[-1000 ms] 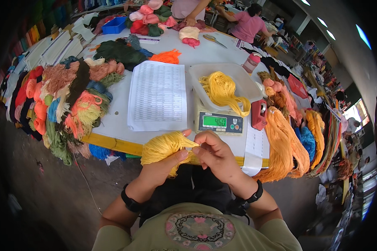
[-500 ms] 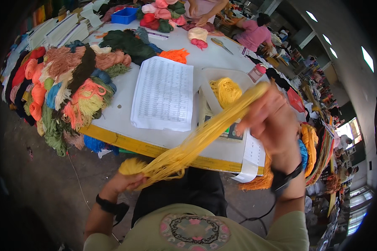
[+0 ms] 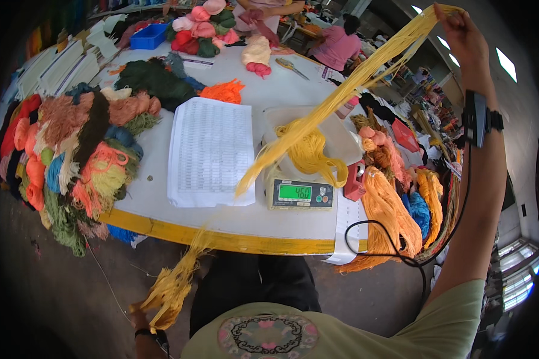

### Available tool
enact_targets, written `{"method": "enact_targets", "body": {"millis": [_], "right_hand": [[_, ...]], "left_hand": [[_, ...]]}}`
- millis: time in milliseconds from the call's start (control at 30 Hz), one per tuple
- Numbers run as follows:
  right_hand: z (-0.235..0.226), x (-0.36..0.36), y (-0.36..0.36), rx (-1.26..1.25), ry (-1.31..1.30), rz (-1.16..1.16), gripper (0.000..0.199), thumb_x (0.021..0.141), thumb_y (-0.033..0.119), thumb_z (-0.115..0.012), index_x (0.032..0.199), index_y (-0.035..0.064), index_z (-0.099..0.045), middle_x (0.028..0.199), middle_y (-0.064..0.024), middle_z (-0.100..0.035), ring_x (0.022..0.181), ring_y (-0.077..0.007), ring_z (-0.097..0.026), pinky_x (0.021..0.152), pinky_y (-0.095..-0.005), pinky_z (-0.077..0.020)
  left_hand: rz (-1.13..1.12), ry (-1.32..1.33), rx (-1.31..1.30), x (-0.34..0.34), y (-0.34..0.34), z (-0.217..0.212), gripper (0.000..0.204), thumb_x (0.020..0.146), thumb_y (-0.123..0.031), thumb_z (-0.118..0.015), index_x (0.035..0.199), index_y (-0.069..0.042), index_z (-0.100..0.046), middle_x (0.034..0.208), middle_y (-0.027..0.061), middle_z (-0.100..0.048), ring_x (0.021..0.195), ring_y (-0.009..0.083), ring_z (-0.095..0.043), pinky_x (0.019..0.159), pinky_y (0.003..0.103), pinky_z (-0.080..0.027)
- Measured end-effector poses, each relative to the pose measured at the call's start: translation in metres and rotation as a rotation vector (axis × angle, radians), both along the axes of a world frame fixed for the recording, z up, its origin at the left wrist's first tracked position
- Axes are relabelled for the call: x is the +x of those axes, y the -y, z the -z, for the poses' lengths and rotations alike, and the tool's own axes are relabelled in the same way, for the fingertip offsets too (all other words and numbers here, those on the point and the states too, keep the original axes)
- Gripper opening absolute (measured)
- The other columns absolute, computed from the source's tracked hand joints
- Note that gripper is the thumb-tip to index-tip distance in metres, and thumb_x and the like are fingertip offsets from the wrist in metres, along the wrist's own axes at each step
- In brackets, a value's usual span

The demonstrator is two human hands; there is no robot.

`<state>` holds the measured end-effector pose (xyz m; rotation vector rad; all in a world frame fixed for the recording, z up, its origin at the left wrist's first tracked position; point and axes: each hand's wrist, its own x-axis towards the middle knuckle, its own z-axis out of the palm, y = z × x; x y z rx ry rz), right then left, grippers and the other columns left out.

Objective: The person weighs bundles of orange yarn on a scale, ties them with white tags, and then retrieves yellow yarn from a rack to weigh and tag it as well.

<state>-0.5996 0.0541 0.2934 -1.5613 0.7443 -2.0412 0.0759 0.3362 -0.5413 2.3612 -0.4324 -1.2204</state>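
Observation:
My right hand (image 3: 458, 33), raised high at the upper right, is closed on one end of a long hank of yellow yarn (image 3: 347, 93). The hank slants down over the table toward the lower left. Low at the left, my left hand (image 3: 139, 316) grips a looser yellow bundle (image 3: 173, 290), its fingers partly hidden by the strands. Between the two lengths the strands look thin and blurred, and I cannot tell whether they still join. Behind the hank, more yellow yarn (image 3: 305, 146) lies in a translucent plastic tub (image 3: 344, 122) on a digital scale (image 3: 299, 194) with a lit green display.
Printed sheets (image 3: 212, 149) lie left of the scale. Heaped coloured yarn (image 3: 90, 149) covers the table's left end; orange hanks (image 3: 386, 209) hang at the right. A black cord (image 3: 401, 257) loops there. Scissors (image 3: 291, 67) and a blue bin (image 3: 150, 37) are farther back, near other people.
My right hand has risen far up and to the right, drawing the hank out long. My left hand has dropped lower left. Some yarn in the tub now drapes over its near edge.

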Motion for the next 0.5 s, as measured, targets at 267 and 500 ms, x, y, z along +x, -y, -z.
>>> {"method": "enact_targets", "body": {"millis": [267,500], "right_hand": [[0.122,0.019,-0.016,0.498,-0.499,0.067,0.014,0.098,0.014,-0.049,0.096,0.0056,-0.06,0.095,-0.0057,-0.062,0.076,-0.0159,-0.058,0.084,-0.0344,-0.0502],[0.301,0.002,-0.113,0.3,-1.65,0.553,0.013,0.087,0.015,-0.063,0.098,0.0109,-0.059,0.094,-0.0063,-0.061,0.08,-0.0279,-0.057,0.08,-0.0401,-0.04]], "left_hand": [[-0.392,-0.235,-0.318,-0.035,0.081,-0.102,0.018,0.085,-0.027,-0.062,0.08,-0.01,-0.062,0.063,-0.0014,-0.052,0.046,0.011,-0.043,0.044,0.028,-0.032],[-0.297,-0.523,-0.579,-0.124,0.138,-0.247,0.023,0.092,-0.031,-0.059,0.075,-0.015,-0.056,0.054,-0.0068,-0.039,0.04,0.0049,-0.03,0.04,0.022,-0.02]]}}
